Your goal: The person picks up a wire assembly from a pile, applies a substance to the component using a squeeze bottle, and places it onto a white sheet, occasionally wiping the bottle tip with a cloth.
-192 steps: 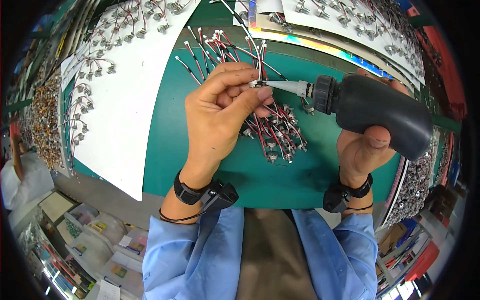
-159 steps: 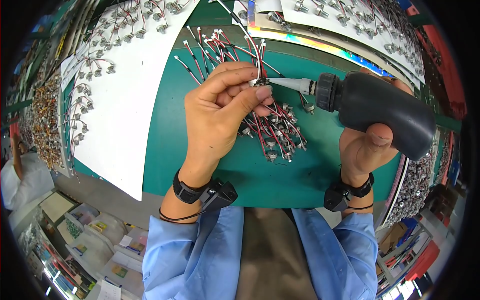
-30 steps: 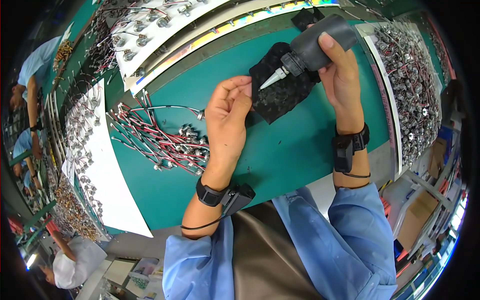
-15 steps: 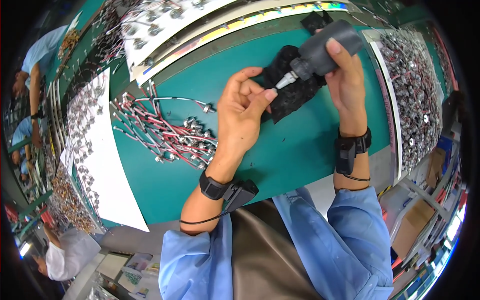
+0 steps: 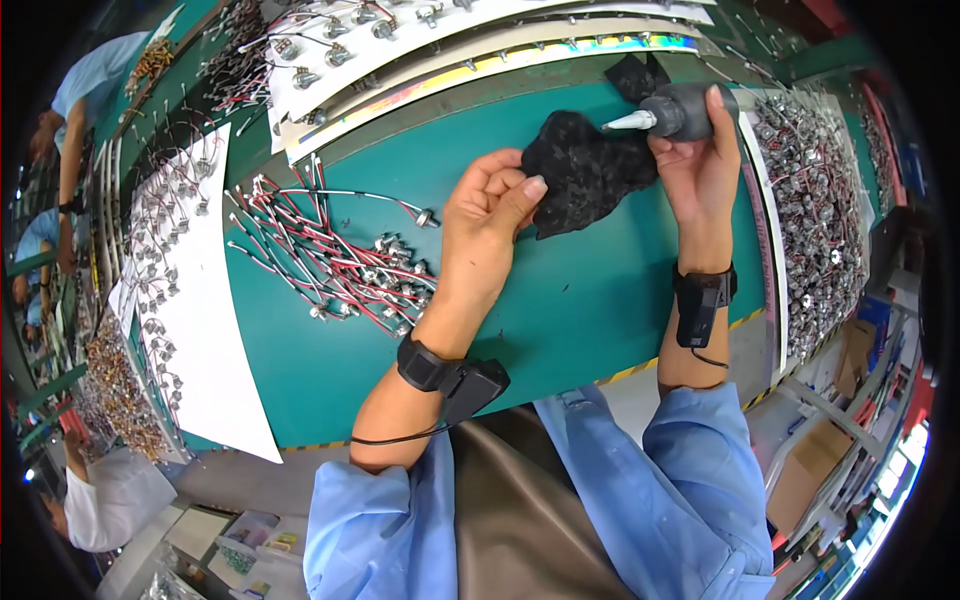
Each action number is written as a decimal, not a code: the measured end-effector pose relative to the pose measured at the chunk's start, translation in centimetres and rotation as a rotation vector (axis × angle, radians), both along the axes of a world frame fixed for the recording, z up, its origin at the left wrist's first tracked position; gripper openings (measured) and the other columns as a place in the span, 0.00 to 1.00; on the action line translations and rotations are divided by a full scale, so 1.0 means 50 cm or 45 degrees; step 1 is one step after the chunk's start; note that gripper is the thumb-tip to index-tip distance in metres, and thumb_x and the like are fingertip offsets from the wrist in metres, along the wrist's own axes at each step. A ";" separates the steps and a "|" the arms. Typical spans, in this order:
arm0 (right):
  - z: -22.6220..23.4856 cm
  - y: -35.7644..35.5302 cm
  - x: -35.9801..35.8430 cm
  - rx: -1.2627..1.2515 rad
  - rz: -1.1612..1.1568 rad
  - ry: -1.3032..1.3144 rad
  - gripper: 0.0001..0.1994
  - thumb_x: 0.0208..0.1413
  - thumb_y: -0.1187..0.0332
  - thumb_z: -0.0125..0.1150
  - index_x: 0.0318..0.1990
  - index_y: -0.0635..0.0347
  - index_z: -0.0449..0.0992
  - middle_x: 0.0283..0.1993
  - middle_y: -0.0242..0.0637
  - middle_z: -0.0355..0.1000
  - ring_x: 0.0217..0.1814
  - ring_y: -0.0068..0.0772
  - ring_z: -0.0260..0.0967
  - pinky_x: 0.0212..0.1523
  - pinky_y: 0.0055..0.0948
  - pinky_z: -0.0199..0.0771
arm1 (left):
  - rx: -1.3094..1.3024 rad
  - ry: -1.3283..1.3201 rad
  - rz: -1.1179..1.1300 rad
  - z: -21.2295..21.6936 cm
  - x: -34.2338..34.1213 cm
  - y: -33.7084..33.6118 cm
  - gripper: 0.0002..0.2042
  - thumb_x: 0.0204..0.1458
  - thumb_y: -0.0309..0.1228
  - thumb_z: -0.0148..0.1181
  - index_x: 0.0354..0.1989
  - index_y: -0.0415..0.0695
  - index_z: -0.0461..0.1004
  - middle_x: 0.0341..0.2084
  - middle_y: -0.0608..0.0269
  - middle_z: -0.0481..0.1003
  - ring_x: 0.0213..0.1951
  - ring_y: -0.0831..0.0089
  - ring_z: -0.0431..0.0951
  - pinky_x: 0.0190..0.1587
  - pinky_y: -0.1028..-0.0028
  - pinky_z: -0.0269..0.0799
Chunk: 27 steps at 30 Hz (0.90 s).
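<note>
My right hand (image 5: 698,160) grips a dark grey squeeze bottle (image 5: 680,112) with a pale conical nozzle pointing left over a crumpled black cloth (image 5: 585,172) on the green bench (image 5: 590,300). My left hand (image 5: 487,215) hovers at the cloth's left edge, fingers curled, thumb and fingertips close together; whether they pinch a small part is not clear. A heap of red and white wired parts (image 5: 335,265) lies left of that hand.
White sheets (image 5: 195,300) carrying rows of small wired parts lie at the left and along the back. A tray of metal parts (image 5: 815,210) sits at the right. Other people in blue sleeves (image 5: 85,90) work at the far left.
The right hand has carried the bottle rightward, away from the left hand, its nozzle now over the cloth. My left hand has dropped back to the cloth's left edge.
</note>
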State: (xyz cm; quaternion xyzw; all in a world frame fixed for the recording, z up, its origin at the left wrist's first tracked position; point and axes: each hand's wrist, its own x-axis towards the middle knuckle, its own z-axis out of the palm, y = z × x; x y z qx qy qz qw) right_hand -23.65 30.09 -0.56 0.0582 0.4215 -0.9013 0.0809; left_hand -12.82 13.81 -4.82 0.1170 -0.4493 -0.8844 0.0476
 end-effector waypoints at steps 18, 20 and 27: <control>0.027 -0.100 0.120 -0.102 0.349 -0.025 0.16 0.55 0.58 0.45 0.41 0.64 0.66 0.35 0.43 0.69 0.19 0.19 0.57 0.29 0.25 0.68 | -1.220 0.061 0.378 0.122 0.202 -0.103 0.10 0.46 0.22 0.52 0.38 0.35 0.69 0.43 0.56 0.66 0.42 0.69 0.69 0.40 0.75 0.67; 0.012 -0.114 0.129 -0.035 0.383 -0.035 0.17 0.55 0.59 0.45 0.43 0.64 0.64 0.37 0.44 0.69 0.24 0.22 0.62 0.34 0.28 0.70 | -1.457 -0.001 0.567 0.112 0.261 -0.166 0.09 0.44 0.21 0.54 0.36 0.36 0.70 0.38 0.57 0.68 0.36 0.69 0.70 0.35 0.76 0.67; -0.084 -0.089 0.067 0.104 0.352 0.129 0.17 0.54 0.59 0.48 0.44 0.64 0.63 0.39 0.42 0.68 0.30 0.27 0.67 0.41 0.33 0.69 | -1.740 -0.470 0.537 0.088 0.333 -0.255 0.08 0.42 0.24 0.57 0.33 0.38 0.71 0.32 0.56 0.69 0.28 0.68 0.71 0.28 0.75 0.67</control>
